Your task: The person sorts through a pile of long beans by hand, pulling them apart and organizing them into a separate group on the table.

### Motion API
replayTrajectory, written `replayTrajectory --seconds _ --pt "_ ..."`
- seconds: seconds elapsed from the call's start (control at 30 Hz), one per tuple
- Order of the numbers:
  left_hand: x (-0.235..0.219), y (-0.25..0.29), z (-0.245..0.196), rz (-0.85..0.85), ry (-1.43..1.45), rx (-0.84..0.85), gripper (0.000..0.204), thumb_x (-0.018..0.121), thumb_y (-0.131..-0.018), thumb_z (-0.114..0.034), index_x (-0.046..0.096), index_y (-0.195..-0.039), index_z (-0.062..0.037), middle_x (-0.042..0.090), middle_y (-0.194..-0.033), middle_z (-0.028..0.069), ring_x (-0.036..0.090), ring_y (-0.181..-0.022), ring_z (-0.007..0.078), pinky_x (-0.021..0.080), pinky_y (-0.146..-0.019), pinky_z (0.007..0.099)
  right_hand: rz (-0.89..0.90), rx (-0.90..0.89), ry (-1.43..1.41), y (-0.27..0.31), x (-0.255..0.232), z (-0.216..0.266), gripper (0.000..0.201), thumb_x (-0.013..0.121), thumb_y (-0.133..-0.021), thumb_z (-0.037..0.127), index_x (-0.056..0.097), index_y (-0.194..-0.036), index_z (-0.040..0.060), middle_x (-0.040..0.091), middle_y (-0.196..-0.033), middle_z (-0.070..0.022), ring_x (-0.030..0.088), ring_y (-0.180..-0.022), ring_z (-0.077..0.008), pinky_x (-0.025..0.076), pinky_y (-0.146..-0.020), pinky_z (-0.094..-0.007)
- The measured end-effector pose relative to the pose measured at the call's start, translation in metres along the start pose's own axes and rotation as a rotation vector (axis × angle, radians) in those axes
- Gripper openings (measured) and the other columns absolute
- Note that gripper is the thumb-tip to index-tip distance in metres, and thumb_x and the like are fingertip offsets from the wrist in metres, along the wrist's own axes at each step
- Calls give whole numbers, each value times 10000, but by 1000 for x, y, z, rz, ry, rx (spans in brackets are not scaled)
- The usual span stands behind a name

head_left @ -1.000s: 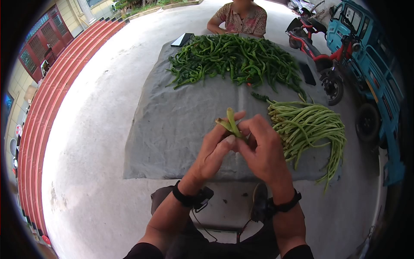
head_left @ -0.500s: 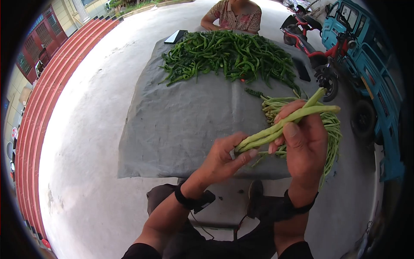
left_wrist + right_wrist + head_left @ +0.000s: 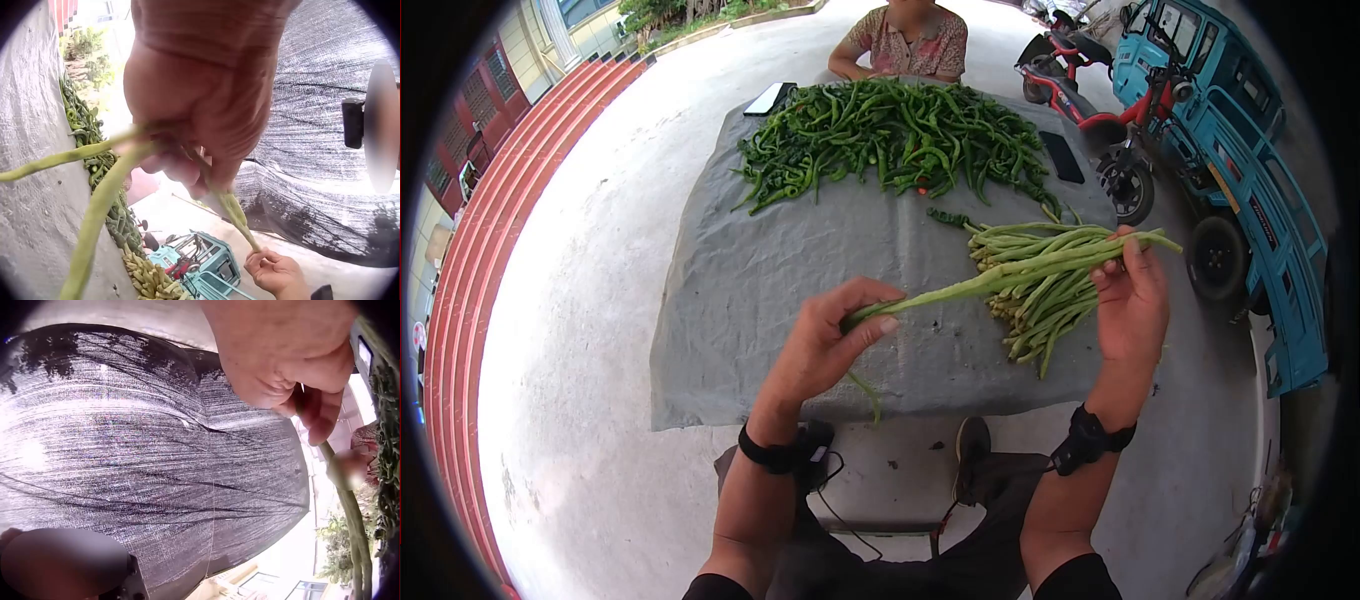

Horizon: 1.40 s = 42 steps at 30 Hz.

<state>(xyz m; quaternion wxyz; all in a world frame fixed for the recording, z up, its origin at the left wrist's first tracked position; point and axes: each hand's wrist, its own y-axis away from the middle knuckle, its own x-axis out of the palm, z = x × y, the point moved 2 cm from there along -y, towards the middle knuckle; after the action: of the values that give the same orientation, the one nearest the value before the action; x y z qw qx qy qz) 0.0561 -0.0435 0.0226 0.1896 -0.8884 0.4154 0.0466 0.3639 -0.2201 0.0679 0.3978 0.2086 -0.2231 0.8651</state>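
Observation:
A few long green beans (image 3: 990, 283) stretch between my two hands above the grey cloth. At one end my left hand (image 3: 815, 345) grips them between thumb and curled fingers, and bean ends trail below it. The left wrist view shows two of these loose ends (image 3: 94, 219) sticking out past the palm. My right hand (image 3: 1135, 300) pinches the other end, thumb on top, over the pile of long beans (image 3: 1035, 325). In the right wrist view the beans (image 3: 353, 531) run down from the right fingertips.
Grey cloth (image 3: 740, 300) covers the table. A large heap of green peppers (image 3: 890, 140) lies at its far side, with a phone (image 3: 1062, 158) to the right and another (image 3: 770, 99) to the left. Across sits a person (image 3: 905, 45). Beyond stand a red scooter (image 3: 1090, 110) and blue three-wheeler (image 3: 1250, 140).
My hands were close together at bean ends, then raised with the beans bunched between them. Now they are wide apart, the right farther right, with the beans drawn out lengthwise.

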Motion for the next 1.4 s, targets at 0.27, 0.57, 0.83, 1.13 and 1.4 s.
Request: replayTrajectory --seconds 0.27,0.57,0.83,1.13,1.4 --pt "-33 2 -1 -175 -214 -38 162 725 -1006 -75 726 -1159 -20 685 -888 -9 575 -801 66 473 -732 255 -91 -20 -37 -10 -31 3 227 673 -1062 155 673 -1228 0 683 -1070 -52 634 -872 -100 580 -757 -283" --pt "-50 7 3 -224 -604 64 236 693 -958 3 760 -1179 -44 653 -899 82 654 -746 193 517 -701 328 -25 53 3 -9 -18 -8 213 667 -1061 165 679 -1197 2 676 -1048 -54 650 -863 -107 618 -750 -286" --pt "-69 13 17 -336 -883 -32 239 660 -981 -60 761 -1196 -89 679 -987 126 689 -846 370 526 -727 443 166 129 -50 5 22 -42 199 636 -1071 165 661 -1209 24 675 -1083 -68 668 -889 -126 632 -782 -334" --pt "-62 20 22 -282 -1067 -37 501 700 -849 22 691 -1329 -121 668 -1285 133 573 -1352 387 430 -1114 520 387 132 -79 14 42 -46 205 591 -1085 145 645 -1210 -9 658 -1147 -119 662 -931 -175 616 -798 -392" --pt "10 -7 -10 -153 -465 325 515 712 -901 -45 609 -1406 -49 637 -1432 156 491 -1480 390 384 -1212 501 607 90 -1 23 51 -37 211 591 -1084 151 634 -1189 -27 659 -1144 -138 669 -871 -189 600 -778 -378"
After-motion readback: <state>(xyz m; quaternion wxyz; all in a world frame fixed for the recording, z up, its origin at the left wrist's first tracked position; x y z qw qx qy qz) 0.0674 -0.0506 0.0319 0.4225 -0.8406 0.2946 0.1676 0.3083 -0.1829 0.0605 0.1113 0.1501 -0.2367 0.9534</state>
